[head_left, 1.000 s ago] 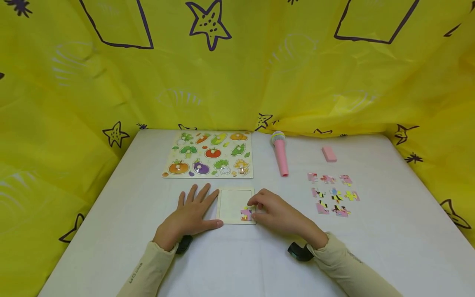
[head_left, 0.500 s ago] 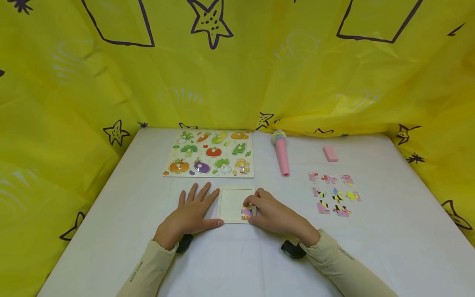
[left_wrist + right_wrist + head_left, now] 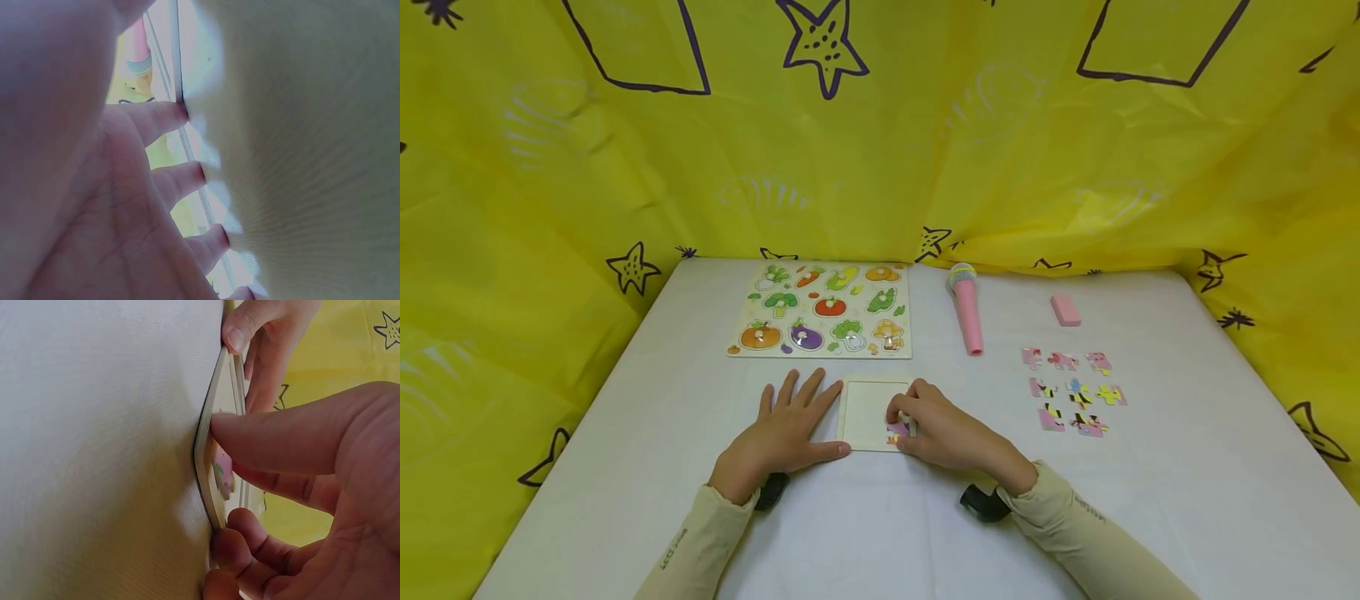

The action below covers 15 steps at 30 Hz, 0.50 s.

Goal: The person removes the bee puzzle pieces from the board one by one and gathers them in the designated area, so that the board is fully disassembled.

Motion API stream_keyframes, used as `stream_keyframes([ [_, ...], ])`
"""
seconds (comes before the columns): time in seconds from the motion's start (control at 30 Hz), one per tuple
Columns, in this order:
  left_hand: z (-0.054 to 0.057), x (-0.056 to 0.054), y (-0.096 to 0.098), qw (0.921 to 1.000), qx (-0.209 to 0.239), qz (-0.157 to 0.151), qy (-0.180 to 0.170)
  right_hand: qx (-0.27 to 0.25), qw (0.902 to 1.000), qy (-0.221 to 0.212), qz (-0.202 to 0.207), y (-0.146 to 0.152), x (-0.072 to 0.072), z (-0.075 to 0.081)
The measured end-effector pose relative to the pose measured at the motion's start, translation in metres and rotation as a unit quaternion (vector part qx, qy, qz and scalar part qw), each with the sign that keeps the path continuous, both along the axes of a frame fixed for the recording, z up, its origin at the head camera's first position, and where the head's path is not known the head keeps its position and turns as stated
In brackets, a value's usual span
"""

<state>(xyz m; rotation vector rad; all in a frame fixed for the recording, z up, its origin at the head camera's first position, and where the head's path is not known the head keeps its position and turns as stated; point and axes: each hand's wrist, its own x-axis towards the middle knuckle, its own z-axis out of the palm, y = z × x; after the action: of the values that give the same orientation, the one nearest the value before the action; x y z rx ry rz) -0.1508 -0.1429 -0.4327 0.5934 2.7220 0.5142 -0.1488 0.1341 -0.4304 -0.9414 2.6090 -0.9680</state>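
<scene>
A small square puzzle tray (image 3: 863,408) with a raised rim lies on the table between the hands. In its near right corner sits a pink jigsaw puzzle piece (image 3: 896,431) with yellow and orange marks. My right hand (image 3: 953,429) pinches this piece between thumb and bent index finger, partly covering it; the right wrist view shows the thumb (image 3: 269,440) over the tray's edge and the pink piece (image 3: 223,474) just behind it. Flat on the cloth with spread fingers, my left hand (image 3: 778,437) touches the tray's left side with thumb and index fingertips.
Several loose jigsaw pieces (image 3: 1080,395) lie in rows at the right. Behind the tray is a vegetable peg board (image 3: 748,317). A pink microphone (image 3: 968,317) and a pink eraser-like block (image 3: 1065,310) lie to its right. Yellow curtain (image 3: 880,167) surrounds the white table (image 3: 865,533).
My right hand has shifted slightly left over the corner piece, its index finger and thumb now covering more of it. My left hand and the tray stay in place.
</scene>
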Motion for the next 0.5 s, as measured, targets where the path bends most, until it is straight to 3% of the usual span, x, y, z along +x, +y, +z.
stream_keyframes([
  [0.23,0.0002,0.0001,-0.0004,1.0000,0.006,-0.004,0.003,-0.008,0.9999,0.009,-0.004,-0.0015,-0.0010,-0.0025],
  [0.37,-0.0005,-0.0006,-0.0010,0.9999,0.008,-0.010,0.010,-0.038,0.9990,0.025,0.000,-0.0042,-0.0023,-0.0047],
  [0.5,-0.0003,0.0005,-0.0014,0.9998,0.012,-0.013,0.008,-0.076,0.9971,-0.001,0.005,-0.0072,-0.0007,-0.0060],
])
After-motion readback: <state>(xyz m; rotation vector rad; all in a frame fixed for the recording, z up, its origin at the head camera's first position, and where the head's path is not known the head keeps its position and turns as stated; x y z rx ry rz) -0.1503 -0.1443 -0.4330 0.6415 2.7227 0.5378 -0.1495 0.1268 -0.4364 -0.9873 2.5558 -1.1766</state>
